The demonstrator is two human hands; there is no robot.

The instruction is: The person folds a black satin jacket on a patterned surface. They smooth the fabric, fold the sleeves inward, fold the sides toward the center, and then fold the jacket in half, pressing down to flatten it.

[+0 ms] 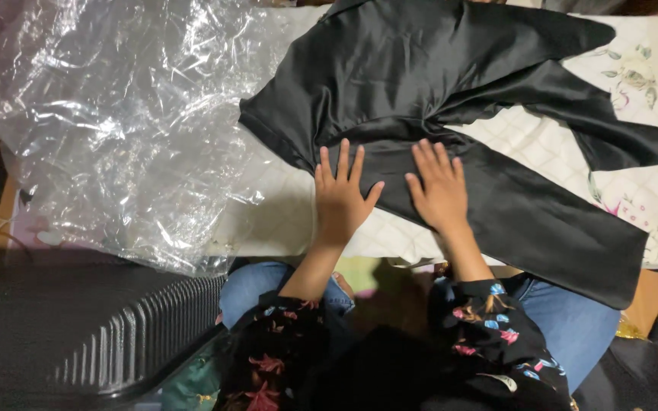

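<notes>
Black satin cloth, a garment (pixel 451 84) with long sleeves, lay spread across a white quilted cover (pixel 283 213) on the desk, its sheen catching the room's light. The cover carried faint diamond stitching and, toward the far right edge, printed flowers and leaves (pixel 634 76) in muted green and pink. Both of the person's hands rested flat on the garment's lower fold, side by side and close together. The left hand (pixel 340 198) lay with fingers (pixel 342 156) spread and released, its palm half on the black cloth and half on the white cover. The right hand (pixel 439 190) pressed palm-down wholly on the cloth, fingers likewise open and grasping nothing. One sleeve (pixel 611 129) trailed off to the right over the floral print. To the left, a big crumpled sheet of clear plastic (pixel 116 122) covered that end of the desk and spilled over its edge. Below it stood a dark ribbed panel (pixel 138 335), like a heater's side. The person sat close, in blue jeans (pixel 573 320) and dark flowered sleeves (pixel 489 320).
</notes>
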